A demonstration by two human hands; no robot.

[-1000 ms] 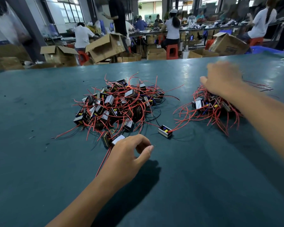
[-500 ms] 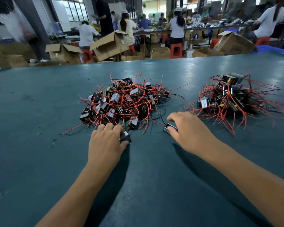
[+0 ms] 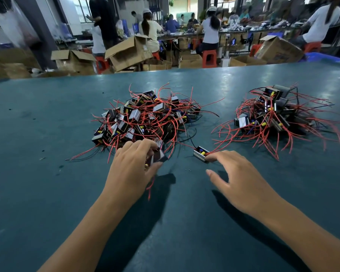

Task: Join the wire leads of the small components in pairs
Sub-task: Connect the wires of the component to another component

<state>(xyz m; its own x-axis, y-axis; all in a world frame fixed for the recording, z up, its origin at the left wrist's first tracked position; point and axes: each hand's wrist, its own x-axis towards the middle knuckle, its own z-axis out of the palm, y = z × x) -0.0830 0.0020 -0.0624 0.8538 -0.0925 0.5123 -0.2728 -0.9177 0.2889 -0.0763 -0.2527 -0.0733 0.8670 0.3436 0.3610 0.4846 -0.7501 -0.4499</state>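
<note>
A big heap of small black components with red wire leads (image 3: 145, 116) lies mid-table, and a second, smaller heap (image 3: 277, 114) lies to its right. My left hand (image 3: 133, 169) grips one dark component (image 3: 158, 156) at the near edge of the big heap; its red leads trail under my palm. A single component with yellow parts (image 3: 200, 153) lies alone between the heaps. My right hand (image 3: 238, 179) is spread over the table, its index fingertip touching that component's near right corner, thumb apart.
The work surface is a dark teal table (image 3: 47, 193). Beyond its far edge stand open cardboard boxes (image 3: 129, 53), red stools and several seated people at other benches. Small dark specks dot the table's left side.
My right hand has drawn back off the single component, which now shows, with only the fingertip touching it. My left hand has lifted its component slightly, leads trailing below.
</note>
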